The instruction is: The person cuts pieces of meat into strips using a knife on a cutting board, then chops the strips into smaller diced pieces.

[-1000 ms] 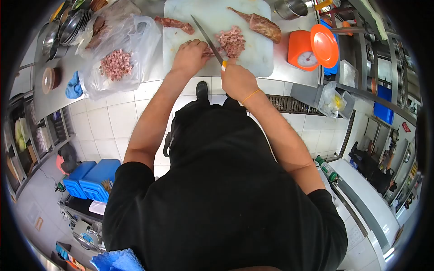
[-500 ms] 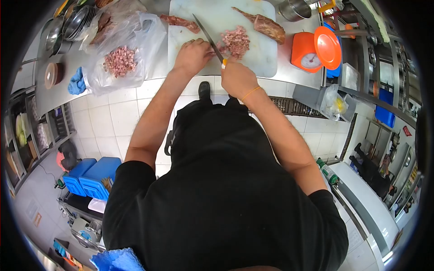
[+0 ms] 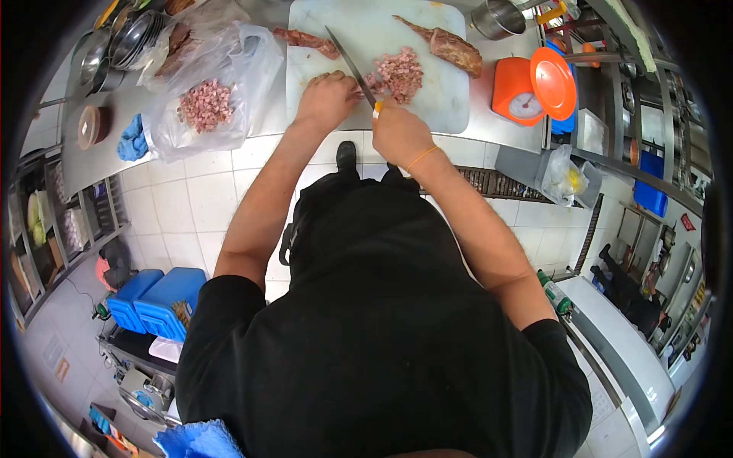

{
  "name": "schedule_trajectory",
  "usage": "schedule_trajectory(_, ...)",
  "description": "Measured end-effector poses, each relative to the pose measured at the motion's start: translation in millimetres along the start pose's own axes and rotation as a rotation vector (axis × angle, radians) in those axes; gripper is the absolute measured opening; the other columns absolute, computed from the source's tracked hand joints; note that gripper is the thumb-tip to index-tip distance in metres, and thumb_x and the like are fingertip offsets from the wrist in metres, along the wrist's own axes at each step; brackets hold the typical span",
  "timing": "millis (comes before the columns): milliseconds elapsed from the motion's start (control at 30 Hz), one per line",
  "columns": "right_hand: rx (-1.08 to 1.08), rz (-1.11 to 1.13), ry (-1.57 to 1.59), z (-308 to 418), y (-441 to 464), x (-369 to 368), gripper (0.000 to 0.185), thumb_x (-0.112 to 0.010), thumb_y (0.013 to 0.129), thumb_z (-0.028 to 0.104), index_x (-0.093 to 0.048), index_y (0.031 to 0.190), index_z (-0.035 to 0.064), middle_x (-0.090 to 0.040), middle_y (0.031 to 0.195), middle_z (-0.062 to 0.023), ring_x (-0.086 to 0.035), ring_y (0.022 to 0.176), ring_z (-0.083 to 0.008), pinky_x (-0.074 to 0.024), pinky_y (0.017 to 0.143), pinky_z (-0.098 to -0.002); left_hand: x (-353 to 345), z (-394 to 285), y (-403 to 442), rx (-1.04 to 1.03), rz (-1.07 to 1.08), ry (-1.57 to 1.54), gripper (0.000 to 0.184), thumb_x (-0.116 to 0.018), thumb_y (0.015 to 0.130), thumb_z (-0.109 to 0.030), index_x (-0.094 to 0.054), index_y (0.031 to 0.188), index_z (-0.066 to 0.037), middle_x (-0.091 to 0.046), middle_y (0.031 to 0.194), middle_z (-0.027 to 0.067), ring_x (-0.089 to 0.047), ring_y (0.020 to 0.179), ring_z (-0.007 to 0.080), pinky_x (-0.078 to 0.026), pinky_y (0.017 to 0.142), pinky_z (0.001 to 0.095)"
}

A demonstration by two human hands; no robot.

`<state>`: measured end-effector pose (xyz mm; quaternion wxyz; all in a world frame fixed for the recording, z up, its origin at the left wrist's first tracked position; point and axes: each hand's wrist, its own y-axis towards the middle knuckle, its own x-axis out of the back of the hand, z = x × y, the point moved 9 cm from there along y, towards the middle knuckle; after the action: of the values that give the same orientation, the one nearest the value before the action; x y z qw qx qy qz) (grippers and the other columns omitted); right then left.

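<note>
My right hand (image 3: pixel 402 131) is closed round the yellow-and-white handle of a knife (image 3: pixel 353 67), its long blade pointing up and left across the white cutting board (image 3: pixel 321 15). Beside the blade, my left hand (image 3: pixel 328 98) has its fingers curled down on a piece of meat (image 3: pixel 360 90), mostly hidden under them. Small diced meat (image 3: pixel 400 75) is heaped just right of the blade. A strip of meat (image 3: pixel 307 41) lies at the board's upper left, and a larger dark cured piece (image 3: pixel 456 52) at its upper right.
Left of the board, a clear plastic bag (image 3: pixel 259 61) has more diced meat (image 3: pixel 205 105) on it. A blue cloth (image 3: pixel 133 139), a lidded tub (image 3: pixel 93 127) and stacked metal bowls (image 3: pixel 137 38) sit farther left. An orange scale (image 3: pixel 513 88) and a metal pot (image 3: pixel 498 19) stand right.
Both hands and the knife stay in almost the same place. The whole view has shifted very slightly; the diced heap looks unchanged.
</note>
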<state>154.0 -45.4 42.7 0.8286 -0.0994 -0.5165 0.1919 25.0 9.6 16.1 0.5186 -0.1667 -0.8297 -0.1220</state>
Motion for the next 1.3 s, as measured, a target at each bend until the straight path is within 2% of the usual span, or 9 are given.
schedule_trajectory(233,-0.054,0.003,0.066,-21,26,-42,0.031,-0.054,0.101,0.019,-0.062,0.118,-0.0049,-0.077,0.100,-0.0262,-0.075,0.090,-0.0442,-0.0594,0.078,-0.0555,-12,4,4,-0.055,0.025,0.029,0.016,-0.074,0.090,-0.018,-0.075,0.102,-0.008,-0.072,0.104,0.0153,-0.070,0.100,0.0373,-0.055,0.091,0.0512)
schedule_trajectory(267,0.132,-0.063,-0.015,-18,30,-55,0.029,-0.053,0.101,0.017,-0.062,0.120,-0.0030,-0.076,0.102,-0.0257,-0.076,0.091,-0.0433,-0.0596,0.078,-0.0560,-29,17,5,-0.016,0.089,0.058,0.018,-0.073,0.090,-0.020,-0.075,0.102,-0.006,-0.073,0.103,0.0174,-0.070,0.097,0.0387,-0.055,0.090,0.0516)
schedule_trajectory(300,0.087,0.045,-0.052,-17,32,-57,0.034,-0.067,0.087,0.009,-0.063,0.119,-0.0015,-0.074,0.106,-0.0259,-0.074,0.099,-0.0439,-0.0592,0.081,-0.0556,-19,5,7,-0.014,0.127,0.078,0.021,-0.073,0.090,-0.022,-0.076,0.103,-0.005,-0.073,0.103,0.0191,-0.070,0.097,0.0395,-0.056,0.091,0.0509)
schedule_trajectory(367,0.113,-0.117,0.060,-9,25,-36,0.020,-0.062,0.090,0.007,-0.070,0.105,-0.0016,-0.072,0.104,-0.0252,-0.074,0.097,-0.0433,-0.0595,0.081,-0.0542,-6,-6,4,-0.087,0.049,-0.005,0.021,-0.073,0.090,-0.024,-0.076,0.100,-0.006,-0.073,0.099,0.0193,-0.069,0.097,0.0415,-0.055,0.090,0.0524)
schedule_trajectory(500,-0.032,0.002,0.082,3,-4,-8,0.026,-0.063,0.091,0.011,-0.067,0.112,-0.0050,-0.074,0.107,-0.0241,-0.076,0.096,-0.0422,-0.0608,0.080,-0.0528,1,8,2,-0.011,-0.004,-0.100,0.020,-0.078,0.089,-0.016,-0.073,0.102,-0.002,-0.072,0.105,0.0189,-0.068,0.100,0.0423,-0.054,0.090,0.0517)
schedule_trajectory(633,-0.002,-0.047,0.189,-4,1,-26,0.032,-0.062,0.091,0.009,-0.055,0.117,-0.0086,-0.075,0.089,-0.0262,-0.076,0.084,-0.0444,-0.0598,0.076,-0.0532,-3,15,3,-0.025,0.028,-0.149,0.015,-0.079,0.087,-0.013,-0.074,0.097,-0.003,-0.072,0.101,0.0171,-0.069,0.096,0.0407,-0.055,0.087,0.0507)
schedule_trajectory(700,-0.044,-0.059,0.245,-13,11,-35,0.031,-0.062,0.091,0.010,-0.059,0.116,-0.0089,-0.075,0.097,-0.0258,-0.076,0.089,-0.0436,-0.0605,0.077,-0.0531,-3,8,6,-0.063,0.024,-0.120,0.012,-0.078,0.087,-0.011,-0.074,0.096,-0.004,-0.072,0.099,0.0167,-0.070,0.094,0.0401,-0.056,0.085,0.0504)
schedule_trajectory(800,0.015,-0.106,0.186,-12,25,-41,0.030,-0.061,0.092,0.009,-0.054,0.115,-0.0086,-0.075,0.088,-0.0265,-0.076,0.085,-0.0439,-0.0594,0.074,-0.0537,-4,7,8,-0.069,0.047,-0.114,0.012,-0.078,0.086,-0.009,-0.075,0.096,-0.005,-0.073,0.099,0.0170,-0.070,0.094,0.0404,-0.056,0.086,0.0508)
schedule_trajectory(1300,0.017,-0.101,0.136,-11,28,-52,0.036,-0.061,0.096,0.013,-0.052,0.123,-0.0095,-0.075,0.085,-0.0244,-0.076,0.078,-0.0430,-0.0588,0.067,-0.0533,4,1,4,-0.072,0.025,-0.146,0.009,-0.076,0.089,-0.010,-0.074,0.093,-0.003,-0.073,0.096,0.0167,-0.070,0.094,0.0400,-0.055,0.086,0.0499)
